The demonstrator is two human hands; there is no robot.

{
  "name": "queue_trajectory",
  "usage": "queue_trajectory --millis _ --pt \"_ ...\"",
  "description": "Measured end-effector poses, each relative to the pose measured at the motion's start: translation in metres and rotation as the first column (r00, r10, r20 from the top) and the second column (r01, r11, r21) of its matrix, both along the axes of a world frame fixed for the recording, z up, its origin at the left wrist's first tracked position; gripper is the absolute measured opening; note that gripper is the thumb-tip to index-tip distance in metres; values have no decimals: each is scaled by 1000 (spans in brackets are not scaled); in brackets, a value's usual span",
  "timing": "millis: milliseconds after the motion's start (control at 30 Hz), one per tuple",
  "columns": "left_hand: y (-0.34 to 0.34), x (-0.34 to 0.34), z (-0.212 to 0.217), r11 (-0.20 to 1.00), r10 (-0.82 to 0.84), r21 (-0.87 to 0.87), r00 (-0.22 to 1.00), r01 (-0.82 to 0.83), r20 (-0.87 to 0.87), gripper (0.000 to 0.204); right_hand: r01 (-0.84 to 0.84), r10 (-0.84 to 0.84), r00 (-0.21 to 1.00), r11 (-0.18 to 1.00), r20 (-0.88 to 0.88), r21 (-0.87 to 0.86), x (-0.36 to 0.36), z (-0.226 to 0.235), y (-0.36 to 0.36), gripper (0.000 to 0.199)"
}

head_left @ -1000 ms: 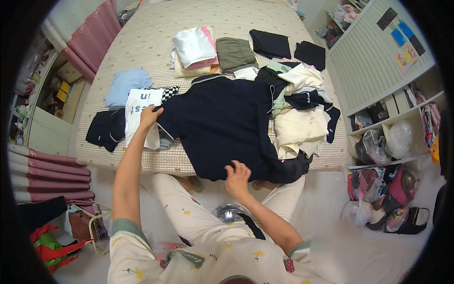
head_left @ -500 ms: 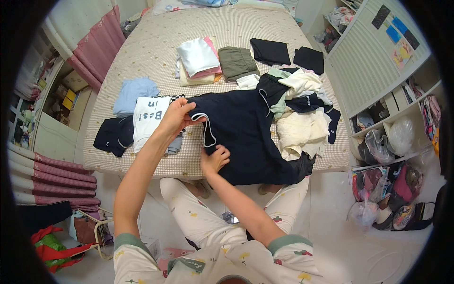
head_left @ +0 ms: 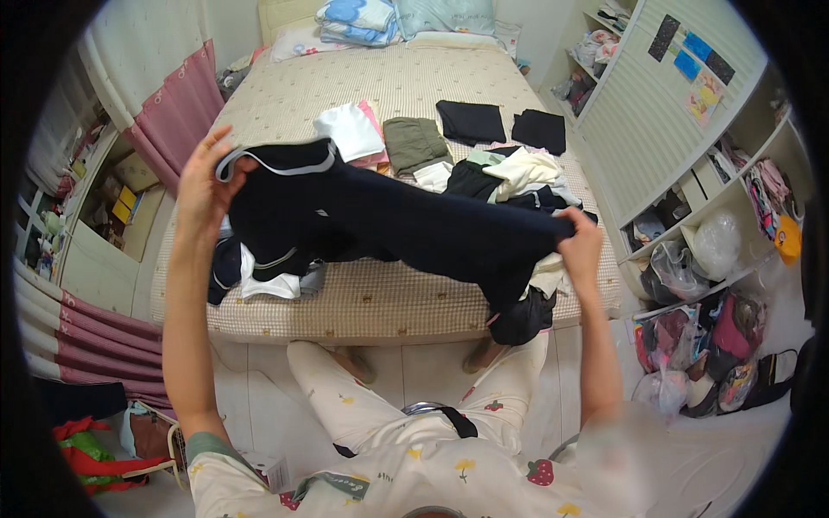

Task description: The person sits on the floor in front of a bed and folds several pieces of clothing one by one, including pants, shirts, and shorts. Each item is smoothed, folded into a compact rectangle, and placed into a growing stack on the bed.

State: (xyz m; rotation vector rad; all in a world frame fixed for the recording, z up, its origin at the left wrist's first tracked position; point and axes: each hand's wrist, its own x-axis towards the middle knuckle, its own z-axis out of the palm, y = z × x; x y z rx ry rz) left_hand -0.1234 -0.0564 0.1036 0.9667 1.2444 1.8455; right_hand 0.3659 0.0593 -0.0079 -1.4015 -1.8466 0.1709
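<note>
A dark navy garment (head_left: 389, 229) with pale piping at one edge hangs stretched in the air above the near part of the bed (head_left: 406, 302), held between the person's two hands. The left hand (head_left: 203, 186) is raised at the left, fingers closed around the piped end of the garment, the palm turned toward the cloth and the forearm rising almost straight up from the lower edge of the view. The right hand (head_left: 580, 250) is lower and to the right, clamped on the opposite end of the garment, its forearm also upright and slightly bent inward. The cloth sags a little between the two grips, and a loose part droops over the near right edge of the bed.

Beneath the left end lies a white piece of clothing (head_left: 268, 283) on the quilted bedspread. Farther back sit a folded white item (head_left: 350, 129), a folded olive item (head_left: 414, 142) and two black folded pieces (head_left: 471, 121). A loose heap of cream and dark clothes (head_left: 518, 177) lies to the right, just beyond the right hand. Pillows (head_left: 380, 17) rest at the far end. White shelves (head_left: 691, 190) stand at the right, and a pink curtain (head_left: 177, 112) hangs at the left.
</note>
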Motion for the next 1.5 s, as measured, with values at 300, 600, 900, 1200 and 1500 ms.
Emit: queue_trajectory --millis 300,600,900,1200,1500 --pt "24 -63 22 992 -33 -129 953 -6 -302 30 -298 290 943 954 161 24 -23 58 87 20" --pt "5 -102 39 979 48 202 961 8 -272 31 -232 353 873 908 -337 350 -78 113 122 22" --pt "-151 -40 -77 960 -48 -262 858 -103 -512 26 -507 485 839 861 -248 -31 -5 -9 -1 29" --pt "-170 14 -293 530 -260 -848 954 13 -149 19 -487 660 747 627 83 -608 2 -198 -52 25" --pt "-34 -23 -250 915 43 -402 994 0 97 56 -526 -114 640 656 -760 -542 -29 -227 51 42"
